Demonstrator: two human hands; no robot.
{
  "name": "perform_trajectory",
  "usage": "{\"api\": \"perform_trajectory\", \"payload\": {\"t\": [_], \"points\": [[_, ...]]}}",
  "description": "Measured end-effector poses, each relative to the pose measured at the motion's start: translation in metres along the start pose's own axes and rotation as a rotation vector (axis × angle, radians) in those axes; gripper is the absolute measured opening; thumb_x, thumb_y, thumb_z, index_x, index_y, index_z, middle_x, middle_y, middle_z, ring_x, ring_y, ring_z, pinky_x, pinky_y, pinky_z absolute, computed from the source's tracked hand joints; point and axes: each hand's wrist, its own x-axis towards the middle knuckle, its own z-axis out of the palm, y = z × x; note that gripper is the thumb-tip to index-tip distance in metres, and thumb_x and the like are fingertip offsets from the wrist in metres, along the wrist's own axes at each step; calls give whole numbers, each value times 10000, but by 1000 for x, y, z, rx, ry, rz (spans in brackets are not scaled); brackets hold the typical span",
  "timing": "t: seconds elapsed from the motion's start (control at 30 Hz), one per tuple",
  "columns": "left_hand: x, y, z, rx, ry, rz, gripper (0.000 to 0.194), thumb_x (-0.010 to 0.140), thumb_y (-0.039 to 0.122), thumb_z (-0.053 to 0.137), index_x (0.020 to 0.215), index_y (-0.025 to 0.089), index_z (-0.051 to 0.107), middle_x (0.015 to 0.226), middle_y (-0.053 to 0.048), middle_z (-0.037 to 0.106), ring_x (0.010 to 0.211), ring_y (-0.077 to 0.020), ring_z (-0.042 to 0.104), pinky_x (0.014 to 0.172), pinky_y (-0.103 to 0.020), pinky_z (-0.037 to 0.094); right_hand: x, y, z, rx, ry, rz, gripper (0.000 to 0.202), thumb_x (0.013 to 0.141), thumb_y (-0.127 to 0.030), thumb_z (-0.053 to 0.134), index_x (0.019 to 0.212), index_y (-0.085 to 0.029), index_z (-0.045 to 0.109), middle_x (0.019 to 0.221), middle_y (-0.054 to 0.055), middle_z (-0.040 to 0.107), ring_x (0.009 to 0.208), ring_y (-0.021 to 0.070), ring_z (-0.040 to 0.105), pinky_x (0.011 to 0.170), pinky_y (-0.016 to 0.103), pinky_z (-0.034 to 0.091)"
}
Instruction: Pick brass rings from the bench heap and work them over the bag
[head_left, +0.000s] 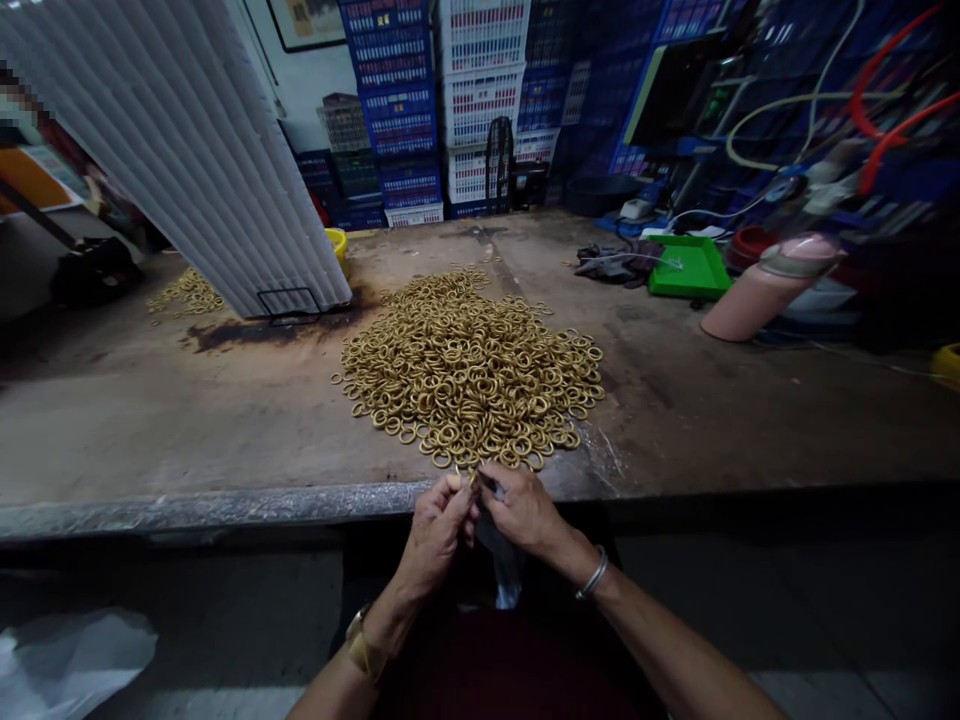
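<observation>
A broad heap of gold-coloured metal rings [469, 365] lies on the worn table [675, 420], reaching close to its front edge. My left hand [441, 520] is at that edge, fingers closed in a pinch on a small gold ring [472, 481]. Beside it, my right hand [523, 508] has its thumb and fingertips drawn together, almost meeting the left fingertips. Whether the right fingers grip the same ring or another one is hidden. Below the hands hangs a pale plastic bag or sheet [504, 570], partly covered by the right hand.
A tall ribbed white panel [217, 160] stands left of the heap, with more rings [187, 292] behind it. To the right are a green tray [688, 267] and a pinkish bottle-like object [772, 290]. Stacked blue crates [397, 110] and white crates [484, 100] line the back.
</observation>
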Motion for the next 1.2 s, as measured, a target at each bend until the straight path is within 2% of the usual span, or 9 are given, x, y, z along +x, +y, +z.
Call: {"api": "perform_trajectory", "payload": {"t": [0.17, 0.33, 0.53, 0.7, 0.8, 0.87, 0.97, 1.1, 1.2], "points": [[-1, 1, 1, 101, 53, 46, 233, 786, 379, 510, 723, 154, 501, 586, 38, 470, 454, -52, 404, 438, -168, 348, -7, -1, 0, -234, -135, -54, 110, 717, -154, 471, 791, -185, 546, 716, 27, 624, 645, 132, 534, 559, 230, 254], [-8, 6, -2, 88, 37, 42, 240, 786, 377, 516, 704, 152, 497, 568, 44, 460, 439, -43, 386, 429, -160, 332, -5, -10, -2, -327, -170, -8, 151, 721, -136, 453, 831, -186, 543, 727, 28, 630, 663, 142, 555, 552, 240, 234], [-24, 7, -8, -158, -27, -40, 231, 769, 378, 556, 778, 148, 525, 637, 15, 517, 479, -61, 453, 471, -195, 406, 8, -12, -8, -410, -62, 90, 187, 709, -107, 449, 848, -189, 544, 767, 36, 636, 701, 150, 558, 581, 241, 258], [-23, -2, -14, -405, 52, -92, 224, 704, 330, 643, 684, 134, 535, 825, -56, 581, 703, -136, 558, 516, -214, 436, 32, -15, -7, -430, 18, 23, 194, 752, -144, 441, 908, -204, 539, 855, 35, 625, 789, 155, 557, 622, 234, 286], [-20, -3, -18, -501, 67, -117, 233, 686, 327, 657, 678, 131, 532, 806, -63, 591, 692, -145, 573, 504, -217, 428, 49, -21, -4, -474, 5, 3, 243, 780, -177, 434, 1004, -223, 517, 938, 42, 615, 828, 157, 557, 644, 235, 307], [-19, -2, -21, -567, 50, -126, 221, 694, 328, 642, 743, 135, 546, 747, -46, 582, 629, -130, 561, 474, -213, 415, 59, -24, -1, -512, -22, 3, 275, 785, -181, 430, 1045, -236, 500, 949, 44, 618, 822, 161, 565, 646, 240, 314], [-17, -2, -25, -681, 28, -174, 218, 708, 317, 613, 826, 141, 564, 659, -7, 537, 558, -106, 521, 448, -205, 393, 69, -28, 2, -576, -71, 21, 240, 793, -171, 412, 997, -235, 520, 889, 49, 635, 768, 167, 584, 615, 248, 313], [-13, -3, -30, -776, 10, -218, 240, 720, 348, 592, 658, 122, 543, 665, -20, 526, 570, -100, 499, 466, -207, 378, 74, -29, 6, -598, -65, 22, 207, 807, -161, 387, 929, -232, 538, 854, 43, 648, 733, 166, 597, 579, 249, 302], [-8, -1, -30, -761, 58, -227, 280, 692, 347, 628, 584, 124, 498, 680, -19, 532, 583, -92, 498, 477, -198, 367, 75, -28, 9, -591, -28, 33, 198, 797, -159, 406, 928, -235, 534, 871, 35, 648, 755, 165, 598, 589, 246, 303]]}}
